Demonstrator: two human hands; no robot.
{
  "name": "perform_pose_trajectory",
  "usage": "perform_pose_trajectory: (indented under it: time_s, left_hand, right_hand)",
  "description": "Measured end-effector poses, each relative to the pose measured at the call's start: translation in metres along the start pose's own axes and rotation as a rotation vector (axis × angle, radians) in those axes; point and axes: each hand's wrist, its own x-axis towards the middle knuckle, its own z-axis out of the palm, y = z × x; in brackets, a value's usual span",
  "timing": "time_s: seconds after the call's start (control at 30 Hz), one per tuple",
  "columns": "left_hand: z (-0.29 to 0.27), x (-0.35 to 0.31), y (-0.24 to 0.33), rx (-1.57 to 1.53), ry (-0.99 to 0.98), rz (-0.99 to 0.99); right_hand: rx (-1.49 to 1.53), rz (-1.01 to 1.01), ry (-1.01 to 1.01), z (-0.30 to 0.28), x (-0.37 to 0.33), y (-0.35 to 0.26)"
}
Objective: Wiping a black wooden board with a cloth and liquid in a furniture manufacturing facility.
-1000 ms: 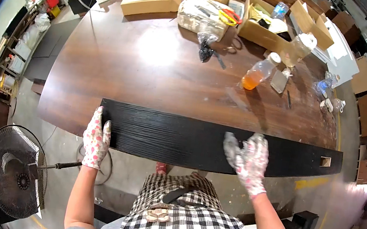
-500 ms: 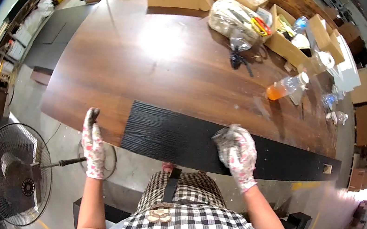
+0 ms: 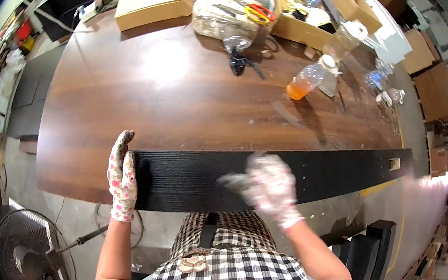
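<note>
A long black wood-grain board (image 3: 190, 178) lies along the near edge of the brown table, with a small rectangular cut-out near its right end. My left hand (image 3: 124, 180), in a floral glove with darkened fingertips, is upright beside the board's left end, its fingers stretched out and holding nothing. Over the middle of the board is my right hand (image 3: 270, 185), in a matching glove and smeared by motion. A grey patch shows at its finger side; whether that is soiled glove or a rag I cannot tell.
On the brown table (image 3: 181, 117) stand a bottle of orange liquid (image 3: 307, 80), a plastic-wrapped bundle (image 3: 224, 17) with red-and-yellow-handled tool on it, a closed carton (image 3: 154, 1) and open boxes (image 3: 302, 33). A floor fan (image 3: 36, 251) stands at the lower left.
The board's left end now sits closer to me and its right end farther away. My left hand has come up to the left end. My right hand has shifted left along the board.
</note>
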Motion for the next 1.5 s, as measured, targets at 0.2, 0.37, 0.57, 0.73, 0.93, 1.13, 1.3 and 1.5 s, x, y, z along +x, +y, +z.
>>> perform_pose_trajectory:
  time_s: [0.2, 0.37, 0.57, 0.73, 0.93, 1.13, 1.3, 1.5]
  left_hand:
    - [0.090, 0.044, 0.031, 0.047, -0.300, -0.001]
    - [0.214, 0.082, 0.024, -0.037, -0.593, 0.011]
    - [0.373, 0.109, 0.005, -0.064, -0.547, 0.005]
    - [0.451, 0.129, -0.024, -0.193, -0.432, -0.035]
    - [0.432, 0.103, 0.047, 0.107, -0.727, 0.076]
    - [0.374, 0.047, 0.151, 0.489, -0.859, 0.532]
    - [0.350, 0.030, 0.177, 0.764, -0.822, 0.667]
    - [0.316, 0.017, 0.220, 1.290, -0.833, 0.921]
  right_hand:
    - [-0.463, 0.905, 0.185, -0.131, -0.126, 0.208]
    - [0.996, 0.663, 0.335, -0.065, -0.076, 0.132]
    - [-0.378, 0.343, 0.134, -0.118, -0.096, 0.195]
    - [-0.664, 0.580, 0.192, -0.205, -0.186, 0.311]
    - [0.653, 0.752, 0.816, -0.156, -0.179, 0.270]
    - [1.018, 0.594, 0.930, -0.183, -0.106, 0.230]
    - [1.327, 0.594, 0.656, -0.150, -0.061, 0.192]
    - [1.415, 0.711, 0.586, -0.100, -0.070, 0.168]
